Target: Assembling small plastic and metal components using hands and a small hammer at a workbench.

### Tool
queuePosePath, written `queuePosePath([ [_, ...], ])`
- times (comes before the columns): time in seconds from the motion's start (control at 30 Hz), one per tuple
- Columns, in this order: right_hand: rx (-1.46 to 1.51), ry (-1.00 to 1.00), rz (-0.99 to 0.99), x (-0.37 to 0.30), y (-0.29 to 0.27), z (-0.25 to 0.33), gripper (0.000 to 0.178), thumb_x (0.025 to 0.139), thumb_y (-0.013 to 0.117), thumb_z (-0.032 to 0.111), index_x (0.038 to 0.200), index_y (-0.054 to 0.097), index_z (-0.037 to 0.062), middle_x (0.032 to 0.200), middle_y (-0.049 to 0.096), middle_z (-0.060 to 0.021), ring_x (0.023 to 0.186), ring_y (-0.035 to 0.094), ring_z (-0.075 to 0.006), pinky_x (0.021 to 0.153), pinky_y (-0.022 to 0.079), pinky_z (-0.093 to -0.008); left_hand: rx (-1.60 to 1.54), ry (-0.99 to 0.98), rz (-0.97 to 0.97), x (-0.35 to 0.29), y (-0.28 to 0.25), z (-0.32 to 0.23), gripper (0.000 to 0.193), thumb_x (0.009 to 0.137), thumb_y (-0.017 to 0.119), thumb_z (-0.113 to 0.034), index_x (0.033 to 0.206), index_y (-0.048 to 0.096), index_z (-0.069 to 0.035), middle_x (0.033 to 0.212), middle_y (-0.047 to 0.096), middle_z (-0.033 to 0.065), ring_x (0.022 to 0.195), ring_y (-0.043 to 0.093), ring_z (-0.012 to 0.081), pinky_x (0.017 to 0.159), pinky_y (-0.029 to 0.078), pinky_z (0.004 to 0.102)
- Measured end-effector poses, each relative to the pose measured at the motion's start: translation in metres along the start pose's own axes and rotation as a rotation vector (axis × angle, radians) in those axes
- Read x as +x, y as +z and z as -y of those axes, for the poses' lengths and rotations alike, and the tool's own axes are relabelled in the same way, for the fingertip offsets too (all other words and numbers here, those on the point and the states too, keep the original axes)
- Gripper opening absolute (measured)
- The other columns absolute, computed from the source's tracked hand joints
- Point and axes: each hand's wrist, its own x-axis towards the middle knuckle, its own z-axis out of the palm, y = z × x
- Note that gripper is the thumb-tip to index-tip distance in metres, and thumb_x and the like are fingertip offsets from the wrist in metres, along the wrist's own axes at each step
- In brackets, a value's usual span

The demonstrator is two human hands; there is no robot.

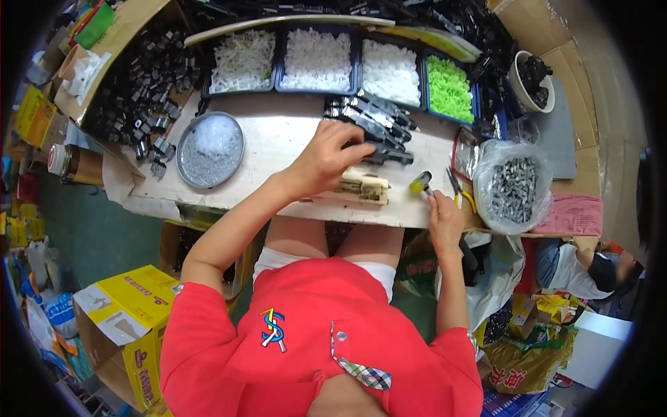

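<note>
My left hand is over the middle of the work table, its thumb and fingers pinched on a long black plastic part, slightly blurred at its far end. Just beyond it lies a stack of similar black parts with shiny metal pieces. Below that hand, a cream-coloured jig block sits near the table's front edge, partly hidden by the hand and wrist. My right hand is closed round the handle of a small hammer, whose yellowish head is raised beside the jig and blurred.
Blue trays of white pieces and green pieces line the back. A round metal dish stands left, near piled black parts. To the right are yellow-handled pliers, a bag of metal pieces and a white bucket.
</note>
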Motion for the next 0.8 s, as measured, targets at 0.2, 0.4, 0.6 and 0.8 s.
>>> queuePosePath([
  [0.2, 0.06, -0.12, -0.201, 0.046, -0.003, 0.013, 0.019, 0.078, 0.06, 0.012, 0.097, 0.058, 0.0095, 0.092, 0.051, -0.008, 0.086, 0.048, -0.0257, 0.071, 0.034, -0.0391, 0.188, 0.069, 0.057, 0.063, 0.028, 0.057, 0.023, 0.074, 0.057, 0.0, 0.094, 0.058, -0.01, 0.09, 0.053, 0.006, 0.083, 0.052, 0.022, 0.082, 0.032, 0.0398],
  [0.4, 0.047, -0.275, -0.409, 0.14, -0.032, 0.024, 0.01, 0.08, 0.057, 0.01, 0.089, 0.06, 0.007, 0.087, 0.054, -0.0074, 0.086, 0.051, -0.0254, 0.068, 0.035, -0.0373, 0.167, 0.009, 0.221, 0.061, 0.031, 0.067, 0.023, 0.077, 0.059, -0.006, 0.098, 0.059, -0.014, 0.087, 0.052, 0.0037, 0.082, 0.053, 0.0189, 0.077, 0.03, 0.0368],
  [0.6, 0.016, -0.384, -0.553, 0.285, -0.021, 0.061, 0.012, 0.078, 0.059, 0.016, 0.09, 0.061, 0.0126, 0.091, 0.055, -0.0036, 0.09, 0.05, -0.0239, 0.072, 0.036, -0.0393, 0.128, -0.034, 0.186, 0.054, 0.03, 0.071, 0.026, 0.075, 0.063, -0.011, 0.099, 0.06, -0.017, 0.094, 0.054, -0.0005, 0.086, 0.052, 0.0162, 0.075, 0.029, 0.035],
  [0.8, -0.195, -0.266, -0.434, 0.35, -0.013, 0.091, 0.017, 0.07, 0.054, 0.017, 0.082, 0.063, 0.0098, 0.09, 0.059, -0.009, 0.088, 0.055, -0.0308, 0.069, 0.046, -0.047, 0.035, -0.084, 0.156, 0.049, 0.034, 0.07, 0.032, 0.073, 0.065, -0.016, 0.104, 0.059, -0.018, 0.101, 0.055, 0.0014, 0.094, 0.05, 0.0183, 0.076, 0.029, 0.0404],
])
